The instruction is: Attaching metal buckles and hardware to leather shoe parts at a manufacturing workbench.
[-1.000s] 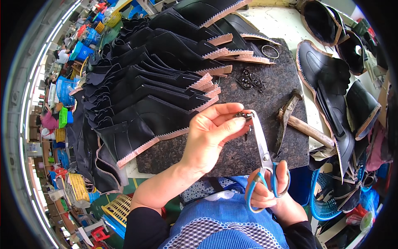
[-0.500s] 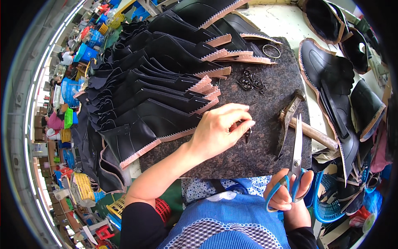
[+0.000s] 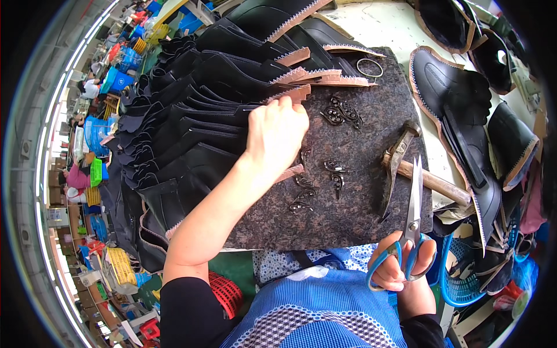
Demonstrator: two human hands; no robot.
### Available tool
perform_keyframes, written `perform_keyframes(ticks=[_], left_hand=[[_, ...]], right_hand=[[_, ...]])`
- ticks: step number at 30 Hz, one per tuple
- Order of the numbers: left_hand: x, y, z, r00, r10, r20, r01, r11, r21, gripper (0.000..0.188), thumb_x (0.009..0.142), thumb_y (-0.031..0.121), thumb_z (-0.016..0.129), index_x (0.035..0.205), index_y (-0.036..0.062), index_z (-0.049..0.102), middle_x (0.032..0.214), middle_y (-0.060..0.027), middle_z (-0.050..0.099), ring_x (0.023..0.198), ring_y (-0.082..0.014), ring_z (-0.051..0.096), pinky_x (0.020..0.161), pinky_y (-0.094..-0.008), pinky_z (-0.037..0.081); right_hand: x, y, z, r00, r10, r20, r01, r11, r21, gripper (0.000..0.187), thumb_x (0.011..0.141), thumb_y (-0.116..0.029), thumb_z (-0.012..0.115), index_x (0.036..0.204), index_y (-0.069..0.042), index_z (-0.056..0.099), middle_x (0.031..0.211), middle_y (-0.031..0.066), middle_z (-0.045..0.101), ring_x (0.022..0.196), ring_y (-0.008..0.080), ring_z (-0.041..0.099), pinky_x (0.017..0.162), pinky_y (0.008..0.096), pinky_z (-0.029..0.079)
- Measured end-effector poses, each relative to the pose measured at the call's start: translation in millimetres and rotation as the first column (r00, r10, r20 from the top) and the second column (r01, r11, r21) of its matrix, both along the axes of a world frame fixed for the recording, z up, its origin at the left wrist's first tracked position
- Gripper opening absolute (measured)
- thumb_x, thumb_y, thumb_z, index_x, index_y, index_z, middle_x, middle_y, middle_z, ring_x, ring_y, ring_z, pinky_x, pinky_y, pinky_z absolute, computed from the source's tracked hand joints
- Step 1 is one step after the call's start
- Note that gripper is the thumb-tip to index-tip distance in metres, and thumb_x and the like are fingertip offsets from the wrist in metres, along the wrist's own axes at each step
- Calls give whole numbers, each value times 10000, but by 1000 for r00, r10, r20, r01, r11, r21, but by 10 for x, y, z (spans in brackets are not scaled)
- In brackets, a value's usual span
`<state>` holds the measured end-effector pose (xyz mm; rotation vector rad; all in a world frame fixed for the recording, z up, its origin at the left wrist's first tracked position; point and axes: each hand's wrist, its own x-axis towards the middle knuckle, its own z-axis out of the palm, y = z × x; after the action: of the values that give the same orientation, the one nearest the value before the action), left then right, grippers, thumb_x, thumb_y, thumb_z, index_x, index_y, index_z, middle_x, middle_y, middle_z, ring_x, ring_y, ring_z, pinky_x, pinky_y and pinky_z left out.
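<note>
Left hand: your left hand (image 3: 277,134) is loosely curled, knuckles up, fingertips pressed on the tan serrated edge of a black leather piece (image 3: 232,75) at the top of the stack; whether the fingers actually pinch that edge I cannot tell, since the back of the hand covers them.

Right hand: your right hand (image 3: 400,268) is clenched through the blue loops of the scissors (image 3: 411,232), blades shut and pointing up, away from you, at the lower right edge of the mat.

Leather stack: black boot-shaped uppers (image 3: 180,139) fanned in overlapping rows on the left half of the desk, smooth matte faces, tan zigzag-cut borders.

Mat: a dark speckled felt-like pad (image 3: 360,191), rough in texture, carrying the work.

Metal ornaments: small dark scrolled pieces (image 3: 342,113) lie scattered on the mat (one cluster just right of your left hand, others below it); their exact pattern is too small to read.

Tools: a wooden-handled hammer (image 3: 429,180) lies across a dark metal pincer tool (image 3: 397,162), just above the scissor tips; a thin wire ring (image 3: 369,68) sits at the mat's top edge.

Hidden: further black uppers (image 3: 458,93) at right run out of frame; your apron (image 3: 325,307) covers the desk's near edge.
</note>
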<state>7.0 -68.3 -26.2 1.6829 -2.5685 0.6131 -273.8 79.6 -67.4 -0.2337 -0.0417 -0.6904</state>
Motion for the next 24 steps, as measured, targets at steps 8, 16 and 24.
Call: perform_keyframes(ticks=[8,16,24], left_hand=[[-77,212,129,537,-9,-844,265,951,159,129,892,102,720,872,47,605,897,-113,707,698,-230,714,648,-324,582],[-57,617,319,181,594,-784,471,647,600,287,1021,92,628,1286,-13,659,919,-39,694,738,-60,615,687,-230,542],[9,712,485,8,732,-681,584,550,597,257,1020,65,607,1225,-90,613,1039,-170,731,857,-197,741,778,-310,622]], right_hand=[[-5,-9,82,977,-24,-214,5,996,-88,765,903,-743,580,811,16,593,579,20,532,419,123,511,402,241,378],[173,-74,148,899,38,-435,-69,996,-56,609,974,-558,621,922,49,624,640,41,522,521,122,504,461,254,376],[214,-92,234,819,103,-564,-159,986,-51,619,971,-570,618,906,46,619,624,37,507,522,124,511,458,253,391]])
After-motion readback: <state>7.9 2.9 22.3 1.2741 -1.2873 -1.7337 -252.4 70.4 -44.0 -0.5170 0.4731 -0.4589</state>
